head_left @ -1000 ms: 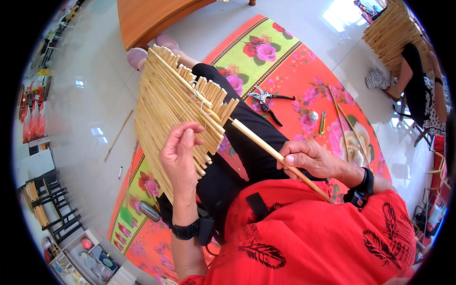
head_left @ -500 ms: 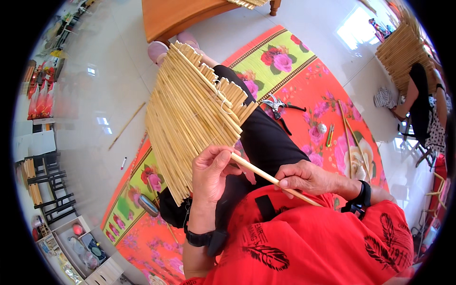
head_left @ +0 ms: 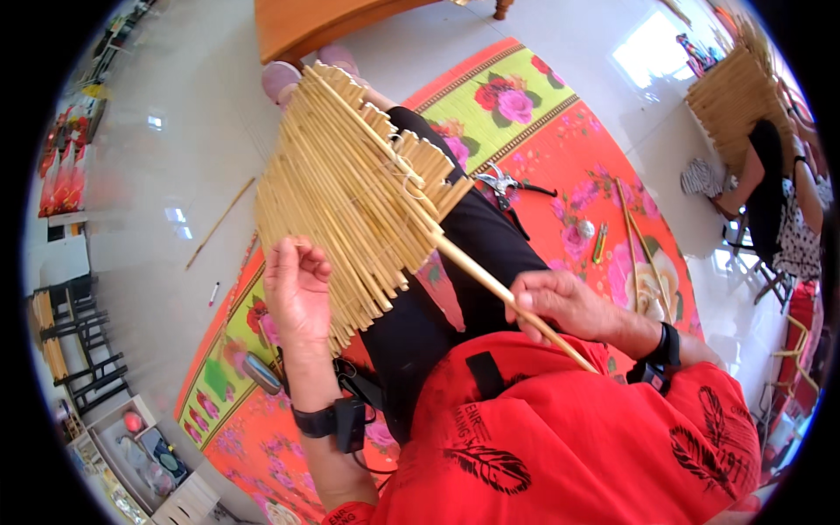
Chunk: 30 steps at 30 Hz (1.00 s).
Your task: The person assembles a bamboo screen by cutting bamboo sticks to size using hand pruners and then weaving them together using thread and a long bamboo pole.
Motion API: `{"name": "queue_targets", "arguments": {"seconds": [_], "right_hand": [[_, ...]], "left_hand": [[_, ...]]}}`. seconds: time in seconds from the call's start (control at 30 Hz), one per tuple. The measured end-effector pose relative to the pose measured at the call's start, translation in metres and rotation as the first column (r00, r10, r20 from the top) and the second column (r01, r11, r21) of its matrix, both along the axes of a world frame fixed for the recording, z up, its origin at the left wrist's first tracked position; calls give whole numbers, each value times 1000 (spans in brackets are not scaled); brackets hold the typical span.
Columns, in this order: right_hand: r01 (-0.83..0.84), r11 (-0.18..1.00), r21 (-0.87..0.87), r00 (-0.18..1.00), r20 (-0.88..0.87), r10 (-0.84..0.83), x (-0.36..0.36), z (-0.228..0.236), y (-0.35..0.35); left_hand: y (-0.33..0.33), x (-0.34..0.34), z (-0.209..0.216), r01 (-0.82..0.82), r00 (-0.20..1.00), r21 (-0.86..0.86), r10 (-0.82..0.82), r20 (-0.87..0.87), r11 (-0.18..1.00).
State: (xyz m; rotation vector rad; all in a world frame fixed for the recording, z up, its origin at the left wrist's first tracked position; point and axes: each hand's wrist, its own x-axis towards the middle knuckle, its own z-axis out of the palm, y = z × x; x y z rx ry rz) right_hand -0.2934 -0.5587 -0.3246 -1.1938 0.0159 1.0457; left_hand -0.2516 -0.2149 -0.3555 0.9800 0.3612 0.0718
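Observation:
A mat of pale reed sticks [head_left: 341, 210], joined with thin white cord, lies across my legs, its right edge stepped. My right hand [head_left: 564, 304] is closed around a single reed stick [head_left: 472, 267]. The stick slants from the mat's edge down to my red shirt. My left hand [head_left: 299, 289] is raised over the mat's lower left edge, fingers curled and thumb bent in. Whether anything thin is between those fingertips I cannot make out.
Pruning shears [head_left: 503, 185], a small green cutter [head_left: 600, 243], a whitish ball [head_left: 584, 229] and two loose sticks [head_left: 632, 236] lie on the flowered cloth [head_left: 560, 166] to the right. A wooden table [head_left: 350, 22] stands ahead. Another person [head_left: 774, 188] sits at far right.
My left hand has let go of the stick and moved left over the mat. The stick's far end now meets the mat's edge, with my right hand still on it.

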Motion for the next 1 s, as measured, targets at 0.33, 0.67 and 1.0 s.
{"name": "queue_targets", "arguments": {"seconds": [0.33, 0.67, 1.0], "right_hand": [[91, 994, -55, 993, 74, -87, 21, -11, -21], [345, 779, -523, 913, 378, -151, 34, -109, -84], [311, 679, -665, 933, 349, -85, 20, -211, -114]], "left_hand": [[-57, -21, -13, 257, 963, -235, -270, -22, 937], [-78, -26, -13, 310, 939, -336, -342, -37, 889], [-86, -29, -13, 302, 934, -382, -352, -67, 873]]}}
